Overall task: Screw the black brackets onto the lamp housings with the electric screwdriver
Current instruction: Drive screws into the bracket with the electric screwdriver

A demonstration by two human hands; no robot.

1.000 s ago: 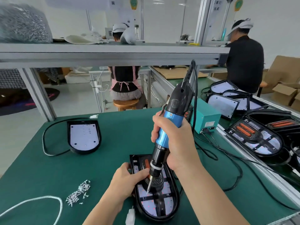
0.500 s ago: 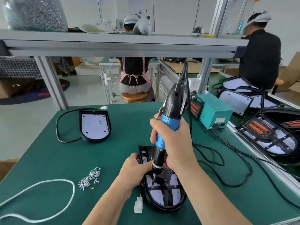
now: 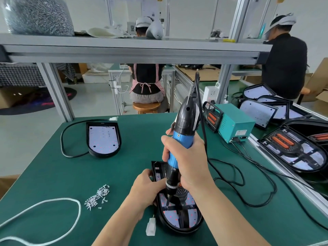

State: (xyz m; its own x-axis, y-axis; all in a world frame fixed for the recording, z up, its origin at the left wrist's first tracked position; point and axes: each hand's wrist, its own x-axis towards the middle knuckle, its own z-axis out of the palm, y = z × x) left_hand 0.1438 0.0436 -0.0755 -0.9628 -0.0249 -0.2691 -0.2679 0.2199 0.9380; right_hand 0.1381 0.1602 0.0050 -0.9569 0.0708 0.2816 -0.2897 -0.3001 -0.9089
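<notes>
Head view, black lamp housing (image 3: pixel 179 226), pale LED board, black bracket (image 3: pixel 184 213) across

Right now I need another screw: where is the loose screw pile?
In the head view, the screw pile lies on the green mat, left of the left hand, beside the white cord loop.

The electric screwdriver (image 3: pixel 184 132), black above a blue grip, stands nearly upright in the right hand (image 3: pixel 188 162). Its bit tip is down on the black bracket (image 3: pixel 183 216), just beside the left hand (image 3: pixel 147 190). The bracket's thin bars cross the white LED board of a black D-shaped lamp housing (image 3: pixel 179 230), flat under the 2 hands, with the left hand gripping its edge. A second housing (image 3: pixel 103 139) lies face up well beyond the left hand.
</notes>
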